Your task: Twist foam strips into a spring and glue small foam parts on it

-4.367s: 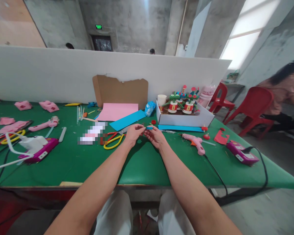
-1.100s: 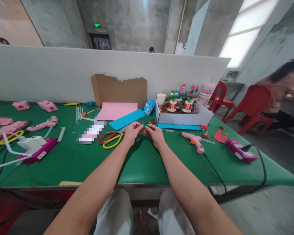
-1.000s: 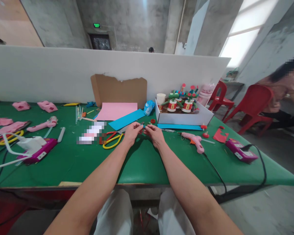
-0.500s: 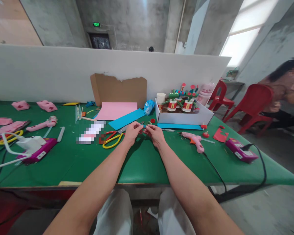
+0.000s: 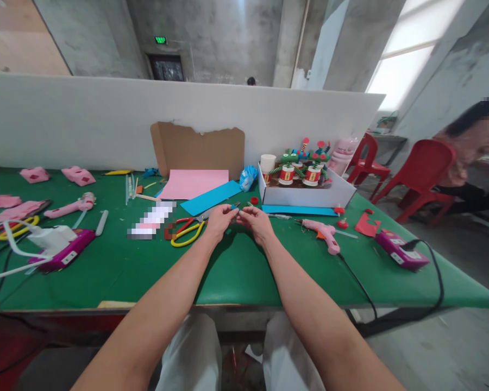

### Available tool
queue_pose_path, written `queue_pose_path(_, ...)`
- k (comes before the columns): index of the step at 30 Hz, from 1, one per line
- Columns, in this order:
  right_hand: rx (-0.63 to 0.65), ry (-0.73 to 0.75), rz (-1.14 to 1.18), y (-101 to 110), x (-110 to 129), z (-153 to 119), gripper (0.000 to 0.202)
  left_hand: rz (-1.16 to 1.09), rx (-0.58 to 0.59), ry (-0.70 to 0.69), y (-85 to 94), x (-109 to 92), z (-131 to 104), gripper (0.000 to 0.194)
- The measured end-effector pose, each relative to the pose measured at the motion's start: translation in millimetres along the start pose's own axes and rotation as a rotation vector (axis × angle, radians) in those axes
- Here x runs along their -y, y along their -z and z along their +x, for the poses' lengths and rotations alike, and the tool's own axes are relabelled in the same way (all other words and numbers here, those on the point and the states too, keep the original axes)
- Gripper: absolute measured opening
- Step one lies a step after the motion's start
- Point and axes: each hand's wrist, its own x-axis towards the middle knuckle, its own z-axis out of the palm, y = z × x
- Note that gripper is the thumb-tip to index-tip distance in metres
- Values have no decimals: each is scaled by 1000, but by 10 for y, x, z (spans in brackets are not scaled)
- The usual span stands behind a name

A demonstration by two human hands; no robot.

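My left hand [image 5: 221, 221] and my right hand [image 5: 256, 222] meet above the front middle of the green table, their fingertips pinched together. Between them is a small blue piece [image 5: 234, 206], perhaps paper; most of it is hidden by the fingers. It shows at my left fingertips, and my right fingertips press against it. Just left of my left hand lie scissors [image 5: 187, 234] with yellow and red handles. A long blue paper strip [image 5: 211, 198] lies behind my hands. Beyond my right hand are a red round piece [image 5: 254, 201] and a green-striped bit partly covered by the fingers.
A white box [image 5: 309, 196] of small spool figures stands behind on the right. A pink glue gun [image 5: 324, 231] with its cord and a purple power strip [image 5: 401, 251] lie to the right. Pink paper [image 5: 195, 184] rests before brown cardboard [image 5: 201, 152]. A person sits at far right.
The blue piece has shifted slightly left and up in my fingertips, and my right fingertips have moved a little left against my left ones.
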Motion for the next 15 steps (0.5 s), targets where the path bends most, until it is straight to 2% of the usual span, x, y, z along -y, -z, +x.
queue_pose_path(6,13,-2,-30,30,48,-1,31,110,-14,-34,5,-21,-8,24)
queue_pose_path(15,-9,55,-34,3,27,9,28,-56,33,39,-33,-36,-14,32)
